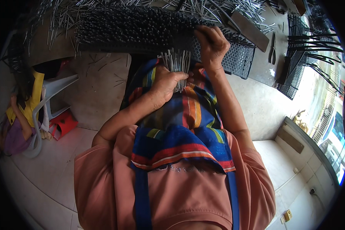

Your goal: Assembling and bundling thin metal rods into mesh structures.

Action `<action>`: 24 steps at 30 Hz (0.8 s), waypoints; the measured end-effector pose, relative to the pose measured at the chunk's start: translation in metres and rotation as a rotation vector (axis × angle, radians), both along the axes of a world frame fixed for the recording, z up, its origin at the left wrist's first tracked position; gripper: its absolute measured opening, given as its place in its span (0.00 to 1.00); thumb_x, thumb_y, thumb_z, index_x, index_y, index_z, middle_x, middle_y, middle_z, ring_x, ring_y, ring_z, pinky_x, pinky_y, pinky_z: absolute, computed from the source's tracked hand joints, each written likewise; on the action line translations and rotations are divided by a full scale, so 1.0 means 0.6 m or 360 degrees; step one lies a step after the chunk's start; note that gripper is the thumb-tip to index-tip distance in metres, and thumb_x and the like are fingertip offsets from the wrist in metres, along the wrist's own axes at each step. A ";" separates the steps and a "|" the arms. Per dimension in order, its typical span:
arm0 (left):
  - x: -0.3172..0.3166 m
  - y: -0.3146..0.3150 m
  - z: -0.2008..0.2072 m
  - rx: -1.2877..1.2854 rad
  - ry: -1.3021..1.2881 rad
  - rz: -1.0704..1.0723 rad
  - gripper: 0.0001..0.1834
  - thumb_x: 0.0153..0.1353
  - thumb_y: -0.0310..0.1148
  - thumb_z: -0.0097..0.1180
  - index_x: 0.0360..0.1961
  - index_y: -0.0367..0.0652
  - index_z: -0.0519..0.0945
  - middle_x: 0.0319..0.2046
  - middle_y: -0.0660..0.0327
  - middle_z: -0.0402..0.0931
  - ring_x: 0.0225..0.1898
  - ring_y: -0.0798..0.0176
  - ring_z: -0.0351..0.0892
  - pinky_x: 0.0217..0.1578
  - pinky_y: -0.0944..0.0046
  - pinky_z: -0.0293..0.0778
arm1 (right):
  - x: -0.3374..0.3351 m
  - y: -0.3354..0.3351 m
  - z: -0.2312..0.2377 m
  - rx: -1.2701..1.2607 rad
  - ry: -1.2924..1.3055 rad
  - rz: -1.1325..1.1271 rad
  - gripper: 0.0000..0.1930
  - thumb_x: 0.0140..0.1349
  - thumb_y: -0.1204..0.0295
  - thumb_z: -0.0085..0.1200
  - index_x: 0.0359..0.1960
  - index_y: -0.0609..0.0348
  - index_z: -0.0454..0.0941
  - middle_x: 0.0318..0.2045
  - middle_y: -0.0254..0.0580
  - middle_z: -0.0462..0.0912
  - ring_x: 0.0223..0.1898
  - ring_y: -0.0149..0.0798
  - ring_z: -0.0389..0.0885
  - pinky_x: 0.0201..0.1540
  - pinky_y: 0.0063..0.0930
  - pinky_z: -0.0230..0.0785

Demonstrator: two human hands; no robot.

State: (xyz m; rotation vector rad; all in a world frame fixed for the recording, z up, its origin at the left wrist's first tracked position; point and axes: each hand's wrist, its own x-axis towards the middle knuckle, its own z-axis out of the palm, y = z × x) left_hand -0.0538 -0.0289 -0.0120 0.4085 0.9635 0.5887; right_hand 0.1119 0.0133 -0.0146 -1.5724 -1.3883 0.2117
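My left hand [165,83] is wrapped round an upright bundle of thin silvery metal rods [177,61], held over my lap. Farther forward, my right hand [214,45] is closed, with its fingertips pinched above the black perforated rack [239,61]. Whatever those fingertips hold is too small or hidden to make out. Densely packed dark rods [122,28] stand upright in the rack's holes across its left and middle part. At its right end, the bare hole grid shows beside my right wrist.
Loose metal rods [234,11] lie heaped along the back of the table. A flat brown bar [251,30] and pliers [272,48] lie to the right, near another black perforated rack [293,73]. At the left, another person [21,115] sits beside a white plastic chair [46,103].
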 end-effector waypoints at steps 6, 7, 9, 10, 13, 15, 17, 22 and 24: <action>0.002 0.001 -0.009 -0.0186 -0.0063 0.0067 0.16 0.50 0.12 0.54 0.42 0.32 0.77 0.32 0.51 0.82 0.30 0.56 0.85 0.31 0.61 0.84 | 0.014 0.019 0.019 -0.0176 -0.0489 0.0174 0.06 0.53 0.74 0.63 0.34 0.57 0.84 0.24 0.42 0.78 0.24 0.41 0.80 0.27 0.27 0.69; 0.003 0.001 -0.007 -0.0186 -0.0064 0.0062 0.16 0.50 0.12 0.54 0.42 0.32 0.77 0.32 0.51 0.82 0.30 0.56 0.85 0.31 0.61 0.84 | 0.015 0.015 0.020 -0.0177 -0.0490 0.0168 0.06 0.53 0.74 0.63 0.34 0.57 0.84 0.24 0.42 0.78 0.24 0.41 0.80 0.27 0.27 0.69; 0.005 0.002 0.000 -0.0165 -0.0100 0.0108 0.17 0.50 0.12 0.54 0.43 0.32 0.77 0.34 0.51 0.81 0.31 0.56 0.85 0.31 0.61 0.84 | 0.016 -0.005 0.026 -0.0253 -0.0554 0.0132 0.07 0.55 0.72 0.62 0.34 0.59 0.84 0.24 0.42 0.80 0.24 0.36 0.81 0.28 0.28 0.70; 0.006 0.004 0.004 -0.0162 -0.0102 0.0106 0.17 0.50 0.12 0.54 0.43 0.32 0.77 0.34 0.51 0.81 0.31 0.56 0.85 0.31 0.61 0.84 | 0.019 -0.019 0.022 -0.0251 -0.0556 0.0130 0.07 0.55 0.72 0.62 0.34 0.59 0.84 0.24 0.42 0.80 0.24 0.36 0.81 0.28 0.28 0.70; 0.007 0.003 0.013 -0.0140 -0.0112 0.0071 0.16 0.50 0.12 0.53 0.42 0.33 0.77 0.35 0.51 0.81 0.32 0.56 0.85 0.31 0.61 0.84 | 0.021 -0.062 0.018 -0.0638 0.0265 0.0204 0.07 0.55 0.73 0.62 0.34 0.62 0.83 0.23 0.38 0.81 0.24 0.29 0.79 0.27 0.26 0.69; 0.009 0.000 0.015 -0.0066 -0.0233 -0.0015 0.15 0.53 0.15 0.55 0.44 0.34 0.78 0.35 0.52 0.82 0.33 0.55 0.85 0.35 0.60 0.83 | 0.020 -0.076 0.026 -0.1206 0.0656 0.0457 0.06 0.54 0.75 0.62 0.32 0.64 0.82 0.22 0.34 0.81 0.24 0.24 0.77 0.27 0.21 0.68; 0.011 -0.004 0.011 -0.0066 -0.0229 0.0002 0.14 0.54 0.16 0.54 0.43 0.34 0.78 0.35 0.53 0.82 0.33 0.56 0.85 0.35 0.60 0.83 | 0.025 -0.080 0.027 -0.1235 0.0911 0.0389 0.05 0.54 0.75 0.61 0.31 0.64 0.81 0.22 0.33 0.81 0.23 0.23 0.75 0.25 0.19 0.65; 0.009 -0.006 -0.013 -0.0075 -0.0067 0.0023 0.12 0.55 0.17 0.54 0.41 0.35 0.79 0.34 0.53 0.82 0.33 0.57 0.85 0.34 0.60 0.83 | 0.033 -0.074 0.041 -0.0737 0.1343 0.0028 0.02 0.56 0.78 0.60 0.30 0.61 0.80 0.21 0.30 0.79 0.20 0.18 0.67 0.22 0.15 0.56; 0.011 -0.009 -0.020 -0.0203 0.0009 0.0090 0.11 0.52 0.15 0.55 0.39 0.33 0.79 0.32 0.53 0.82 0.29 0.57 0.85 0.29 0.61 0.83 | 0.033 -0.063 0.043 -0.0420 0.1314 -0.0091 0.02 0.55 0.79 0.60 0.31 0.61 0.80 0.21 0.29 0.79 0.21 0.18 0.67 0.22 0.14 0.56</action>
